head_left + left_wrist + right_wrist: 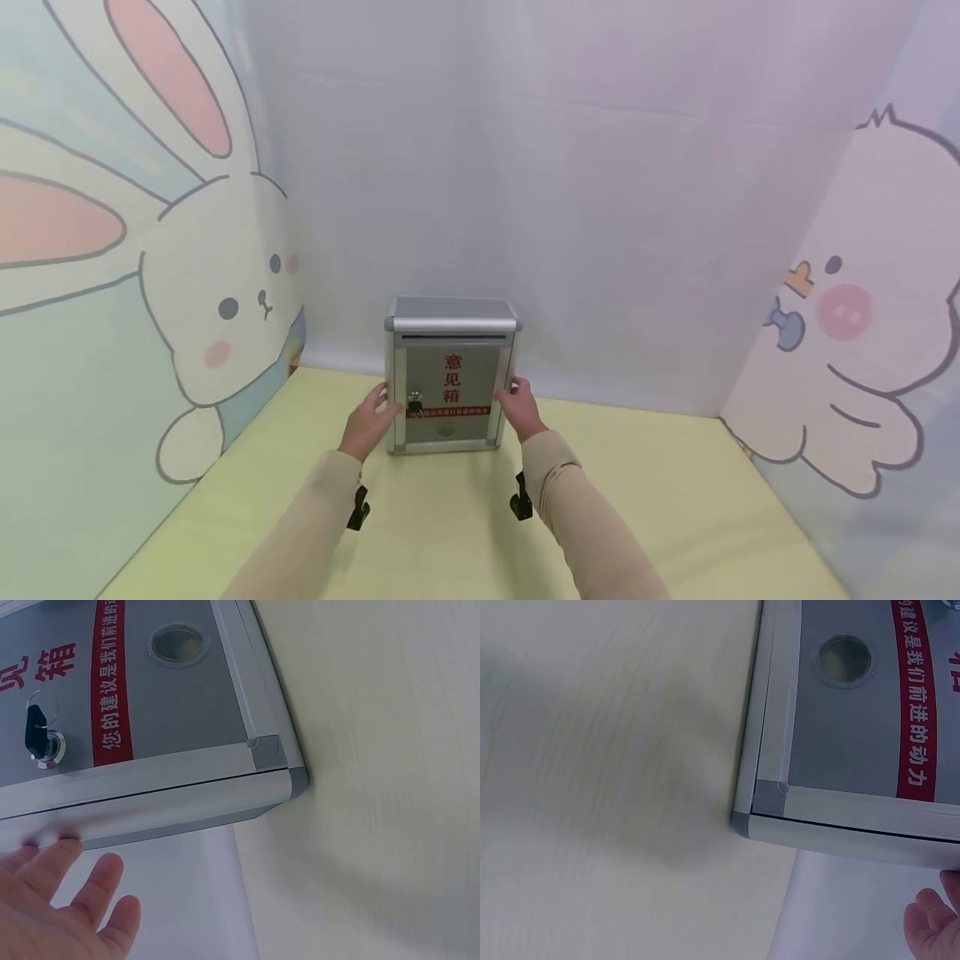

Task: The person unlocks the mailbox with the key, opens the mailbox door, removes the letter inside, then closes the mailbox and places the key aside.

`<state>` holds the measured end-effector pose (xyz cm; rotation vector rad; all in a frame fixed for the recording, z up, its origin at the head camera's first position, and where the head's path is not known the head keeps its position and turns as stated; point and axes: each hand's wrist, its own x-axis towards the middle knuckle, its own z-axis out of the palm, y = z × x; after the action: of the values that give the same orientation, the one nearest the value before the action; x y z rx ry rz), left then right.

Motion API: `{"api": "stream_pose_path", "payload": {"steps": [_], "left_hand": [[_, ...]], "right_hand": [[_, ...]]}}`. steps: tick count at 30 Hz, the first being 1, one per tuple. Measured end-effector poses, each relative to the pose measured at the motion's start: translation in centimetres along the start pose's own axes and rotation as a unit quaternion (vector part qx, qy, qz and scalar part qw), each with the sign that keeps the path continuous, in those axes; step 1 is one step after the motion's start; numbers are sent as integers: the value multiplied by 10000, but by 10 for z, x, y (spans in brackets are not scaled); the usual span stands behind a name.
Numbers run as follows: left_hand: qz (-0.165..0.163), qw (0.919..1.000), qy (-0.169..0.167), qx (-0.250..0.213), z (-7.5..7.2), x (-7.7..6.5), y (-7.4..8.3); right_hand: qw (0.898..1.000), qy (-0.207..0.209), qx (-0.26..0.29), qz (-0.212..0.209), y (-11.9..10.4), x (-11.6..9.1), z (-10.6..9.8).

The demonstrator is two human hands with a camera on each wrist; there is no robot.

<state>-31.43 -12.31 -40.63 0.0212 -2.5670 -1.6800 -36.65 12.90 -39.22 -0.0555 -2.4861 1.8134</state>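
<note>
I am watching a grey metal suggestion box [450, 375] standing upright on the yellow-green table [675, 500] against the white backdrop [600, 208], with a key [36, 731] sitting in the lock on its front door. My left hand [369, 423] is lying against the box's left edge with its fingers [90, 892] stretched out and relaxed, gripping nothing. My right hand [519, 408] is resting on the right edge in the same loose, uncurled way, though its wrist view is showing only the fingertips [930, 930].
</note>
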Motion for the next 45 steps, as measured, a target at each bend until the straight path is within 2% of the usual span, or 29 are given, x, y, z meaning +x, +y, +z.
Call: {"api": "stream_pose_path", "payload": {"steps": [9,13,18,24,28,33,37,45], "left_hand": [[104,9999,-116,32,11,-2,9],[139,9997,-199,1,17,-5,14],[256,9994,-217,84,24,-9,23],[334,9987,-138,371,30,-11,29],[405,9976,-102,550,36,-13,31],[504,9963,-62,699,39,-17,33],[634,9951,15,762,41,-22,32],[1003,9910,250,853,50,-34,34]], "right_hand": [[9982,598,73,-49,5,-15,-12],[9951,971,-90,-131,9,-23,-19],[9879,1497,-293,-277,13,-33,-27],[9797,1961,-257,-323,21,-43,-36],[9725,2298,-61,-368,29,-50,-43],[9585,2776,348,-551,40,-56,-44],[9546,2835,670,-625,46,-64,-47],[9550,2793,738,-677,51,-80,-57]]}}
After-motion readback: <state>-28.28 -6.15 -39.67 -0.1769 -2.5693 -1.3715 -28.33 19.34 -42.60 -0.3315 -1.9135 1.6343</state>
